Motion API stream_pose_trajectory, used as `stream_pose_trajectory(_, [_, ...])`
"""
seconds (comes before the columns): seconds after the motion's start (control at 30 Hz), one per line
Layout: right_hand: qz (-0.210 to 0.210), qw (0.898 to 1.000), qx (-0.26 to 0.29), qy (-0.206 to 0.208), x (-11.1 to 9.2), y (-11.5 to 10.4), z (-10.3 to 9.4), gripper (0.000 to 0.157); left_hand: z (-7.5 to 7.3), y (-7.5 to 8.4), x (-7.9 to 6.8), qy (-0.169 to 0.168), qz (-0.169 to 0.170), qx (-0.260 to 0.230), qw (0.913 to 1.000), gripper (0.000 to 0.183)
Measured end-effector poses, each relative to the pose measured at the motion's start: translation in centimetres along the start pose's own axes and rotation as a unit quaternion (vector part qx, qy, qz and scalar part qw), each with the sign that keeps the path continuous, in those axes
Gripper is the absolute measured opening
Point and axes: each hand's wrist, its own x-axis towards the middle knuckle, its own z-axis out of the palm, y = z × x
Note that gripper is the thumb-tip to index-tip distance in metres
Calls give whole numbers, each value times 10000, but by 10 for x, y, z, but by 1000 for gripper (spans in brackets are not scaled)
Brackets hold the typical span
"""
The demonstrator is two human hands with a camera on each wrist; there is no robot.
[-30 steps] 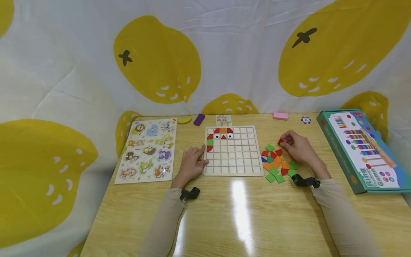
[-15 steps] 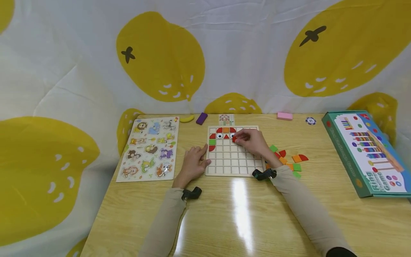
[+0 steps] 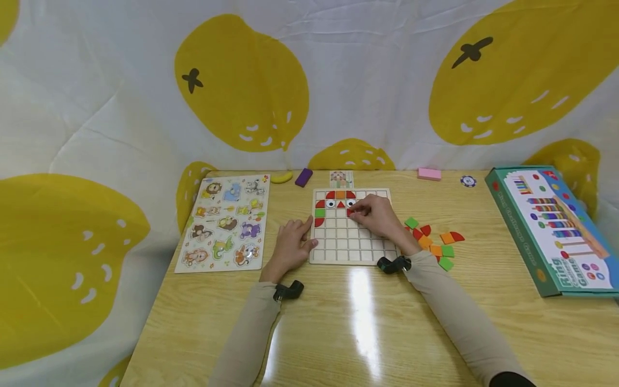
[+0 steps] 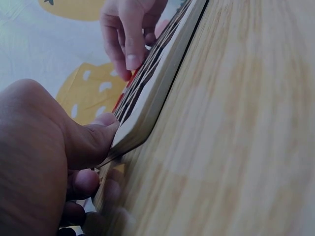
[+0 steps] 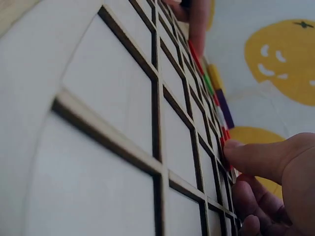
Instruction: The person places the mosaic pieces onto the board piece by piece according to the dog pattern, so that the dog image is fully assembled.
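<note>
A wooden grid board (image 3: 342,234) lies on the table, with red, orange and green tiles and two eye tiles (image 3: 331,204) in its upper left cells. My right hand (image 3: 381,217) is over the board and pinches a small red tile (image 3: 350,213) at the cell just below the right eye tile. Fingers hide most of that tile's outline. My left hand (image 3: 292,243) rests on the table at the board's left side, its index fingertip and thumb against the edge. In the left wrist view the thumb (image 4: 96,140) presses on the board's corner.
Loose tiles (image 3: 435,250) are scattered right of the board, partly behind my right forearm. An animal puzzle (image 3: 222,223) lies at left and a green game box (image 3: 556,231) at right. Along the back are a pattern card (image 3: 342,179), purple block (image 3: 303,177), toy banana (image 3: 281,178), pink block (image 3: 429,173) and chip (image 3: 468,181).
My right hand has carried the red tile leftward from the loose tiles to the board, then lowered it slightly into the cell under the right eye. My left hand stays at the board's edge.
</note>
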Motion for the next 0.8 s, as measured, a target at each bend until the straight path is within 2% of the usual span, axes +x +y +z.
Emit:
stream_pose_trajectory(0.1, [-58,9998,-22,182,-7,4,-11,20,0,1,0,27,22,-34,10000,66])
stream_pose_trajectory(0.2, [58,9995,-138,263,-23,13,-37,22,1,1,0,38,27,-54,10000,66])
stream_pose_trajectory(0.37, [545,9954,-789,-55,-59,36,-93,26,2,0,-1,24,-19,21,10000,66])
stream_pose_trajectory(0.47, [912,9899,-1043,-310,-78,51,-114,27,2,-1,-2,49,-22,8,10000,66])
stream_pose_trajectory(0.63, [1154,9867,-916,-686,-93,69,-120,22,0,-1,-3,85,-57,-33,9999,65])
stream_pose_trajectory(0.8, [1108,9885,-868,-547,-99,77,-116,13,1,2,-2,80,-29,-87,9999,65])
